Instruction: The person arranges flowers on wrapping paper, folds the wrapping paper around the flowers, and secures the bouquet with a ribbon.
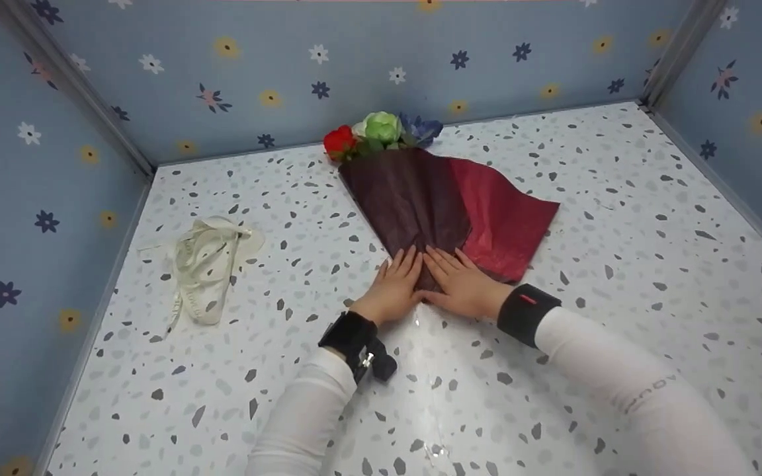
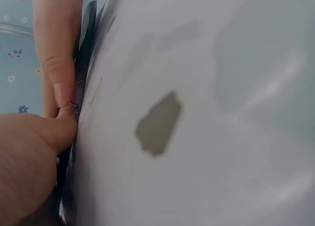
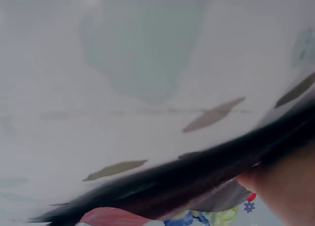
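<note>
A bouquet in dark maroon wrapping paper lies on the speckled table, its lower end toward me. Red, green and blue flowers stick out at the far end, and a brighter red flap of paper spreads to the right. My left hand rests with straight fingers on the narrow lower part of the wrapping. Beside it my right hand presses flat on the paper from the right, fingers extended. The thumbs meet at the near end; in the left wrist view the left hand shows close to the table.
A loosely coiled cream ribbon with printed lettering lies on the left of the table. Blue floral panels stand along the back and both sides. The white speckled tabletop stretches around the bouquet.
</note>
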A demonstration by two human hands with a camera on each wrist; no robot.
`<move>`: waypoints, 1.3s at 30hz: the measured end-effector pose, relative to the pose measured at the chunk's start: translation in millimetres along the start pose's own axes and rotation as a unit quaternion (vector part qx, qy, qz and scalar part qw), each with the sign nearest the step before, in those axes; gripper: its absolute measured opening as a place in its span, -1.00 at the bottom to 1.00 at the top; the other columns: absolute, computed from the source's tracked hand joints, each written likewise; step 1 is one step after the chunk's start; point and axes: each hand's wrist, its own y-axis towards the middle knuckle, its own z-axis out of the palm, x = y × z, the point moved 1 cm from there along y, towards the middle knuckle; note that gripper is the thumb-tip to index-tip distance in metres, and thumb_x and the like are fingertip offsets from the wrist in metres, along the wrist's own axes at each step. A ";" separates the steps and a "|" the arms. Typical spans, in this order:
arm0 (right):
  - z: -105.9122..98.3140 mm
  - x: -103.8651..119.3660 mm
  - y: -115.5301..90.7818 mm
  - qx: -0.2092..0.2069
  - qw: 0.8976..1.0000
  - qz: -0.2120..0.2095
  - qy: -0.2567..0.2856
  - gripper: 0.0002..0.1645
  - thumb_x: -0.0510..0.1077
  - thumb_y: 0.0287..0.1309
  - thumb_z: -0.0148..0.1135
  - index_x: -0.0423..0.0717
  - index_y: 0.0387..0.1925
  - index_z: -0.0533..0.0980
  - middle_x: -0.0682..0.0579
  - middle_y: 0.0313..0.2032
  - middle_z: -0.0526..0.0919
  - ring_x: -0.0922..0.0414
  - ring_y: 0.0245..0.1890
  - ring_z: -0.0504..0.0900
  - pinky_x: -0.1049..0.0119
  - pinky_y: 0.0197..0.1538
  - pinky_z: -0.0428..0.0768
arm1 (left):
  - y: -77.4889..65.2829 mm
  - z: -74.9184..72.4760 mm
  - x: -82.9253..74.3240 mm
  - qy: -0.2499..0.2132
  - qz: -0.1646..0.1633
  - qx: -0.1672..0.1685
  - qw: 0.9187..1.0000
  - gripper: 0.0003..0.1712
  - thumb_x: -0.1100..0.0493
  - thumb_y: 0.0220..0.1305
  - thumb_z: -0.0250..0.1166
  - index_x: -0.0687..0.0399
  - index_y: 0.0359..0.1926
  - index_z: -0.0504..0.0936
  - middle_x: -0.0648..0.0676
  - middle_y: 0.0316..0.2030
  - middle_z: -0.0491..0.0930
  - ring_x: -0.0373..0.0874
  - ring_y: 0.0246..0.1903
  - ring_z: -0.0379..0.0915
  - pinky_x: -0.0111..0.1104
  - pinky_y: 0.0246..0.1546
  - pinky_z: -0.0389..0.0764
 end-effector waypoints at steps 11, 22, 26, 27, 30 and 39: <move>9.7 -0.6 2.7 -0.009 1.000 0.022 -0.003 -0.29 0.03 0.45 -0.26 -0.28 0.44 -0.07 -0.18 0.47 -0.08 -0.11 0.47 -0.10 -0.13 0.42 -0.11 | -6.0 7.7 -8.3 0.030 -0.012 -0.006 0.999 -0.22 -0.10 0.44 -0.07 0.18 0.47 -0.10 0.16 0.49 -0.21 0.08 0.48 -0.33 0.07 0.40 -0.17; 16.8 31.2 -23.7 0.014 1.000 -0.015 -0.012 -0.24 0.06 0.41 -0.17 -0.28 0.44 -0.04 -0.19 0.46 -0.03 -0.11 0.46 -0.02 -0.16 0.41 -0.04 | -62.0 2.6 -22.0 0.083 -0.018 0.059 0.995 -0.27 0.00 0.47 -0.12 0.24 0.47 -0.15 0.25 0.48 -0.25 0.13 0.47 -0.35 0.01 0.41 -0.14; 19.3 40.7 -31.5 0.006 0.999 -0.019 -0.026 -0.24 0.05 0.40 -0.13 -0.28 0.43 -0.01 -0.17 0.45 0.02 -0.10 0.45 0.02 -0.16 0.39 0.00 | -62.5 -12.3 -15.3 0.089 0.004 0.036 0.995 -0.31 0.03 0.48 -0.12 0.23 0.47 -0.09 0.27 0.48 -0.24 0.14 0.47 -0.36 -0.01 0.42 -0.14; 20.6 42.7 -33.3 0.003 0.999 -0.019 -0.030 -0.24 0.05 0.40 -0.13 -0.27 0.43 -0.01 -0.17 0.45 0.02 -0.10 0.45 0.03 -0.16 0.39 0.02 | -60.2 -14.1 -12.9 0.092 0.011 0.031 0.995 -0.32 0.03 0.48 -0.13 0.22 0.46 -0.06 0.26 0.48 -0.25 0.14 0.47 -0.37 -0.01 0.42 -0.15; 21.8 46.9 -36.4 -0.010 0.999 -0.028 -0.035 -0.25 0.05 0.39 -0.11 -0.28 0.42 0.03 -0.18 0.44 0.06 -0.11 0.44 0.06 -0.17 0.38 0.04 | -49.1 -16.6 -5.2 0.092 0.023 0.032 0.995 -0.36 0.01 0.50 -0.18 0.19 0.46 -0.01 0.22 0.49 -0.23 0.12 0.47 -0.38 -0.03 0.43 -0.18; 24.7 51.3 -41.3 -0.013 0.998 -0.026 -0.052 -0.27 0.07 0.39 -0.12 -0.25 0.42 0.05 -0.16 0.43 0.10 -0.10 0.43 0.08 -0.18 0.37 0.07 | -12.5 -21.5 19.6 0.074 -0.026 0.022 0.997 -0.37 -0.10 0.51 -0.28 0.01 0.48 -0.01 0.13 0.49 -0.15 0.07 0.48 -0.33 -0.06 0.44 -0.19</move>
